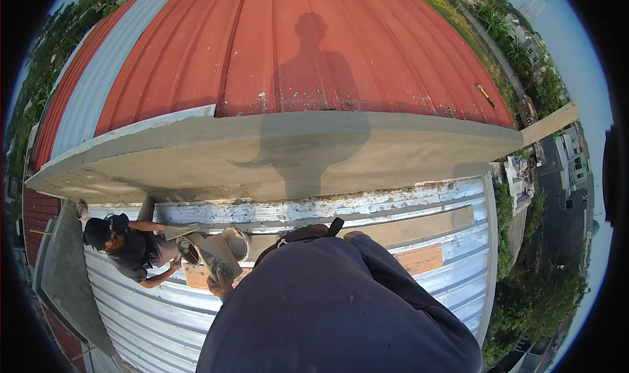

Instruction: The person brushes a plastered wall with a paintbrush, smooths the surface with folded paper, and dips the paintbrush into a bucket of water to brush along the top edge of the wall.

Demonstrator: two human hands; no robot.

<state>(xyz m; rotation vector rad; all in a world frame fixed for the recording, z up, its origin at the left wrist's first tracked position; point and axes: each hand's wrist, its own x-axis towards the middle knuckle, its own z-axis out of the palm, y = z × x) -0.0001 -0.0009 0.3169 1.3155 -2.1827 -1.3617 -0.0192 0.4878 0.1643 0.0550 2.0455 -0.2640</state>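
Note:
My left hand (221, 286) grips the near edge of a cement-smeared flat board (218, 256), with fingers closed on it. Beside the board stand two mortar-stained buckets: a dark-mouthed one (189, 250) to its left and a paler one (237, 243) to its right. Only a small part of my right hand (354, 235) shows past my sleeve, low over a long plank (413, 226); its fingers are mostly hidden. At the left a co-worker in a black cap (99, 231) crouches, one arm reaching toward a grey flat piece (181, 231) by the buckets.
A plastered grey wall (393, 143) runs across in front, with a red metal roof (393, 52) beyond it. A hammer (485, 96) lies on that roof. Corrugated silver sheeting (151, 307) lies underfoot, with a short orange-brown board (420, 259) on it. Beyond the right edge (490, 242) the ground lies far below.

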